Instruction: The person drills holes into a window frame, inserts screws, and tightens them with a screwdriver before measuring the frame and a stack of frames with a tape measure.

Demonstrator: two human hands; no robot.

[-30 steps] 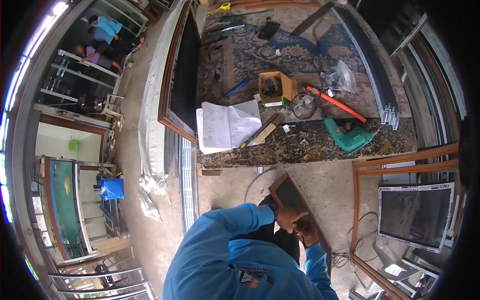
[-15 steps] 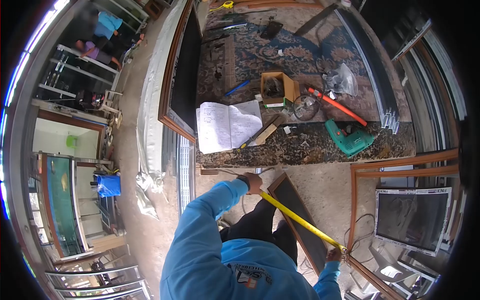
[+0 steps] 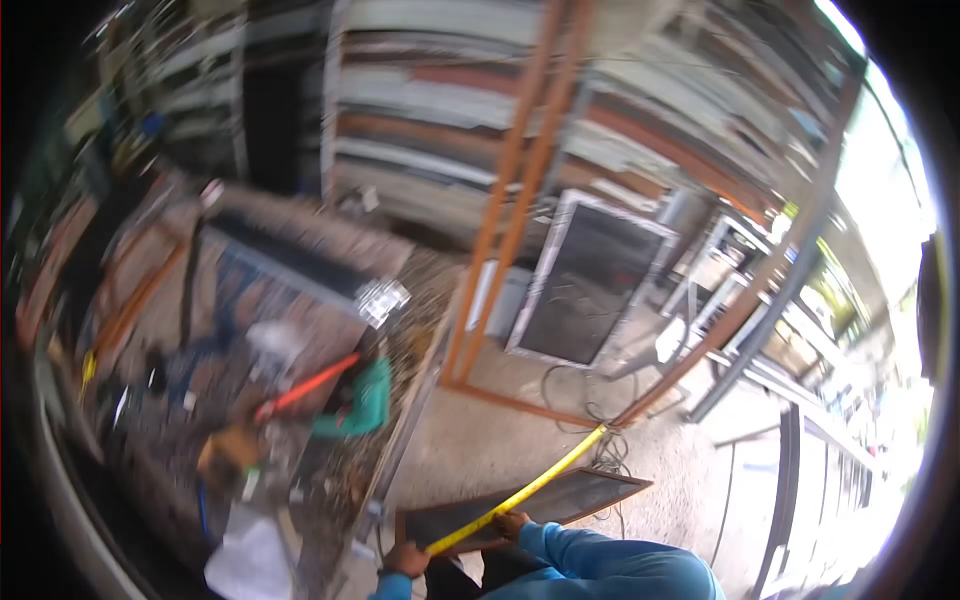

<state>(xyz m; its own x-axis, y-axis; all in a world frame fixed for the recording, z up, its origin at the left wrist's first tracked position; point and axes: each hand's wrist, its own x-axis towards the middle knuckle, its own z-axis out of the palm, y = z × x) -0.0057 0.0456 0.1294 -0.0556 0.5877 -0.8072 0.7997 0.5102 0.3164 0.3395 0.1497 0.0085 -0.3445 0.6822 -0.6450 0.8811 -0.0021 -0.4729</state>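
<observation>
The yellow measuring tape [image 3: 555, 474] stretches diagonally from my left hand [image 3: 405, 559], closed on its near end, to the lower edge of a tall brown frame [image 3: 503, 400]. Partway along the blade is my right hand [image 3: 512, 524], its fingers closed against the tape; motion blurs their detail. Below the tape lies a dark panel with a brown border [image 3: 590, 500], partly hidden by my hands and sleeve.
On the carpeted bench at left are a green power tool [image 3: 368, 400], a red-orange bar [image 3: 308, 386], a cardboard box [image 3: 228, 452] and papers [image 3: 245, 555]. A dark framed screen [image 3: 590, 280] leans beyond the brown frame. Cables [image 3: 612, 455] lie on the floor.
The view has swung to the right, bringing the stacked profiles and brown frame forward. My right hand has shifted from near the tape's far end to partway along it. My left hand still holds the tape.
</observation>
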